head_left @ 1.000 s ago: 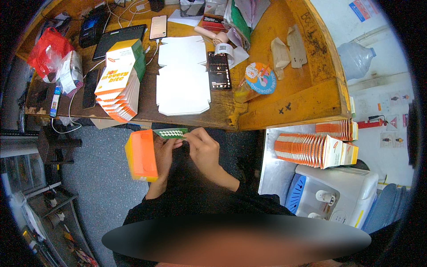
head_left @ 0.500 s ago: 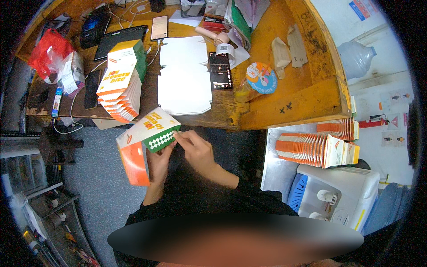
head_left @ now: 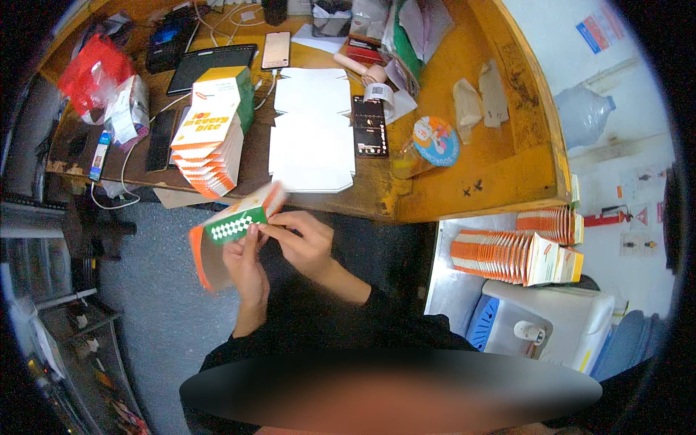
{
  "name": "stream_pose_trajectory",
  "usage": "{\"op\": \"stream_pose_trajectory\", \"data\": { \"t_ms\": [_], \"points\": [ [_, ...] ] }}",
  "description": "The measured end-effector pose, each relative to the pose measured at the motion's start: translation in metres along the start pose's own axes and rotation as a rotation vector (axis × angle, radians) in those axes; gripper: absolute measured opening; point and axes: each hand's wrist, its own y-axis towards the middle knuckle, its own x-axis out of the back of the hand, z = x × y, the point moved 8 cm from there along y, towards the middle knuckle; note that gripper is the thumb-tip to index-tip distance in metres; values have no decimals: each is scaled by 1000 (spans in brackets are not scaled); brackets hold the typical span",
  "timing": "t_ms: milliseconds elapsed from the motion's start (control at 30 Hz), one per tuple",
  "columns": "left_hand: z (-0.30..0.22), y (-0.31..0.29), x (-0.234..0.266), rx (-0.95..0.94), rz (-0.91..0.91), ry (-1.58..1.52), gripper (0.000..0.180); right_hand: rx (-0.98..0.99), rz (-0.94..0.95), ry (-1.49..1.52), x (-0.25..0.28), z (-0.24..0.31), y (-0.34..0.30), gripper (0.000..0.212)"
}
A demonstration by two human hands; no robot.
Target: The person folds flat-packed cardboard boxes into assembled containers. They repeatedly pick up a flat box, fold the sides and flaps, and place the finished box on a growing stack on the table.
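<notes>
Carton (head_left: 225, 233) is hanging left of frame centre | left hand (head_left: 247, 270) is pinching its green panel (head_left: 235, 227), seemingly steadying it | right hand (head_left: 307, 245) is pinching the panel's right end, probably bracing it

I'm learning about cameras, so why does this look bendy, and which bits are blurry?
Head view: it's a wide fisheye, so straight lines like the desk edge bend; also head view: the held box has smeared edges, probably from moving, and the oval patch below is blurry.
</notes>
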Motion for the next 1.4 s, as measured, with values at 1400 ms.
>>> {"op": "stream_pose_trajectory", "data": {
  "t_ms": [1400],
  "points": [
    [-18, 23, 15, -83, 6, 193, 19, -787, 662, 554, -7, -49, -2, 33]
  ]
}}
